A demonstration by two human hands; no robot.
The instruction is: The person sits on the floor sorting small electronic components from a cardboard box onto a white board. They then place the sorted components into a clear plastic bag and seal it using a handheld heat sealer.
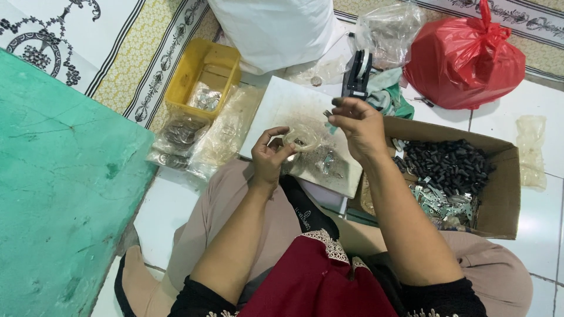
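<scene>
Beside the cardboard box [505,194] of black parts — both hands pinch things — left [267,158] a clear bag [302,136], right [358,123] a small metal piece [327,113].

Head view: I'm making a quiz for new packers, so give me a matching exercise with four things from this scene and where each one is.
Things:
1. small clear plastic bag
2. yellow plastic tub
3. red plastic bag, knotted on top
4. brown cardboard box

Places:
A. far right, beyond the box
B. to the left of the white board, with shiny packets inside
C. held in the fingers of the left hand
D. beside the right forearm, filled with dark and silvery small parts

Pairs: 1-C, 2-B, 3-A, 4-D
</scene>
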